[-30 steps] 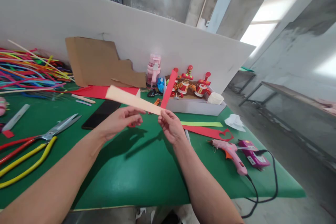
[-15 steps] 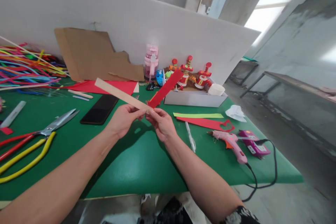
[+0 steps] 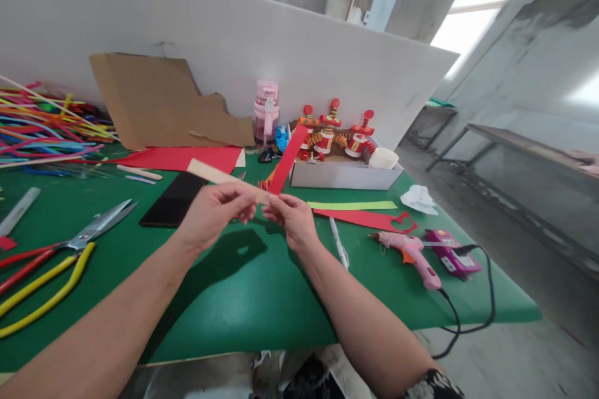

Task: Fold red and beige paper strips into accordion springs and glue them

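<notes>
Over the green table, my left hand (image 3: 222,209) pinches a pale beige strip (image 3: 213,173) along its length. My right hand (image 3: 294,215) grips the same strip by its right end, with the fingers pressed together. A red strip (image 3: 287,159) slants up from beside my right fingertips, crossing behind the beige one; whether the two are joined there I cannot tell. Some small orange pieces (image 3: 264,184) show just behind the crossing. A black phone (image 3: 171,202) lies beyond my left wrist, and a white pen (image 3: 339,242) is right of my right hand.
Large scissors (image 3: 84,238) lie at left, below a pile of coloured pipe cleaners (image 3: 47,128). A white box (image 3: 344,177) with several red figures stands at the back. On the right are a pink glue gun (image 3: 412,252) with a cord, red and green strips (image 3: 355,205), and crumpled paper (image 3: 418,198).
My left hand has shifted left along the beige strip, away from my right hand. Less of that strip sticks out at left. The red strip stands steeper, its top further left.
</notes>
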Action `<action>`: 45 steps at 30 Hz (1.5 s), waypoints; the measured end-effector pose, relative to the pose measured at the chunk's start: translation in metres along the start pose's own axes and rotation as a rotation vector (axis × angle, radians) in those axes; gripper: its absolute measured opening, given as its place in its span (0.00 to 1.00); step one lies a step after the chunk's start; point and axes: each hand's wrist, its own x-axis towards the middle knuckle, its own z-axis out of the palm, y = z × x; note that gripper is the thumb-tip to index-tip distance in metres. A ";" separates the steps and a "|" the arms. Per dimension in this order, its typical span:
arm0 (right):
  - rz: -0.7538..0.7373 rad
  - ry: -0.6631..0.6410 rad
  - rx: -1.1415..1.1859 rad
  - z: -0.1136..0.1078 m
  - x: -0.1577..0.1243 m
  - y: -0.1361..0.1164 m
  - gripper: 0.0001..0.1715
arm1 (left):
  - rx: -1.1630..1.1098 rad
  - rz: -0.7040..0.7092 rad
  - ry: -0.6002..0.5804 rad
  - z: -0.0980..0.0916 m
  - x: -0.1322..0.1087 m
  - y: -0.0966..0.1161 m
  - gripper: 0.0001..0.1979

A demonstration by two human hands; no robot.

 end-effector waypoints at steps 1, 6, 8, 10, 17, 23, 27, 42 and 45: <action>0.010 -0.034 -0.027 0.001 -0.002 0.002 0.16 | 0.069 0.110 0.126 -0.003 0.000 0.002 0.13; 0.037 -0.160 -0.096 0.009 -0.011 0.012 0.21 | 0.506 0.258 0.197 -0.018 0.008 0.000 0.14; 0.026 -0.170 -0.104 0.011 -0.012 0.012 0.22 | 0.549 0.226 0.124 -0.021 0.010 -0.002 0.15; 0.016 -0.168 -0.113 0.011 -0.012 0.012 0.22 | 0.549 0.204 0.071 -0.021 0.009 -0.003 0.16; 0.037 -0.182 -0.088 0.010 -0.011 0.009 0.24 | 0.475 0.213 0.017 -0.016 0.003 0.004 0.09; 0.055 -0.243 -0.041 0.008 -0.011 0.007 0.20 | 0.569 0.468 0.031 -0.017 0.005 -0.001 0.10; 0.050 -0.220 -0.063 0.006 -0.010 0.004 0.15 | 0.722 0.602 0.009 -0.018 0.008 -0.006 0.11; 0.168 -0.206 0.019 0.001 -0.006 -0.008 0.10 | 1.067 0.936 -0.021 -0.022 0.008 -0.006 0.15; 0.157 -0.214 -0.007 0.000 -0.006 -0.009 0.13 | 1.095 0.951 -0.012 -0.021 0.007 -0.005 0.16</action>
